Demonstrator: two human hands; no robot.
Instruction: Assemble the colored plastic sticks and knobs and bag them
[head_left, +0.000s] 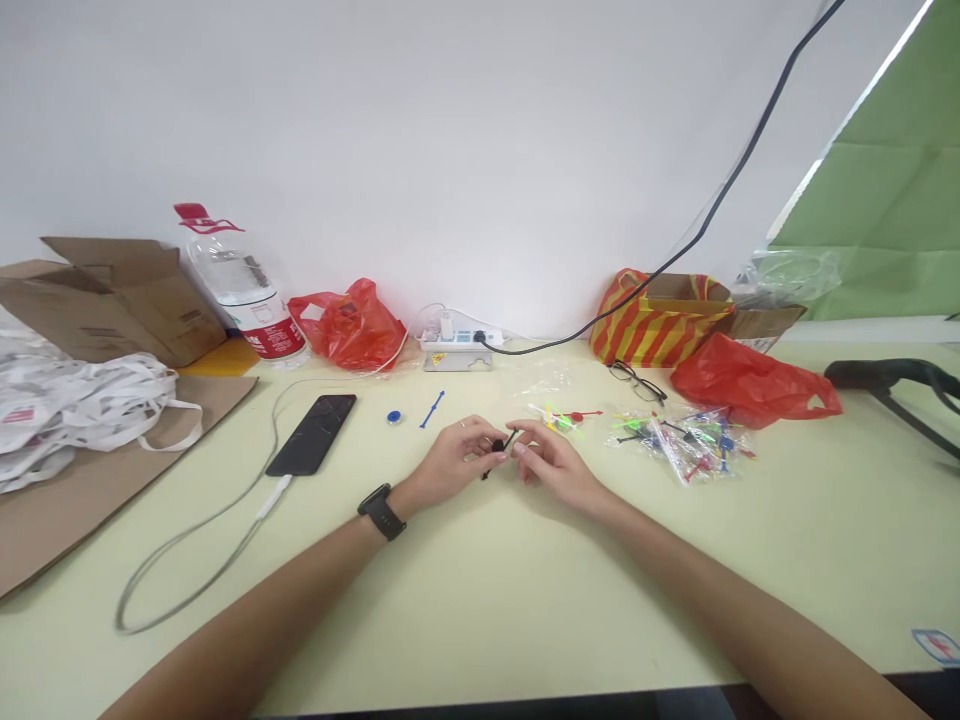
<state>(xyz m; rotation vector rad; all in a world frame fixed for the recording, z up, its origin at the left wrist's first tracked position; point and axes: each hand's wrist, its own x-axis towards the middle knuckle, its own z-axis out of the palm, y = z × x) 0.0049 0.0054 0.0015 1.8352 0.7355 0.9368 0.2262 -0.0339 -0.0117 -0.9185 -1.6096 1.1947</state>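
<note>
In the head view, my left hand pinches a small black plastic arrow with a round black hub in its middle. My right hand is closed at the arrow's upper end, its thumb and index finger against it. The fingers partly hide the piece. Beyond my left hand lie a blue plastic arrow and a round blue disc. Past my right hand, yellow, green and red arrow pieces lie together on the table.
Clear bags of coloured arrow pieces lie to the right, near eyeglasses and a red bag. At left are a phone on a cable, a large bottle and white straps. A power strip stands along the wall.
</note>
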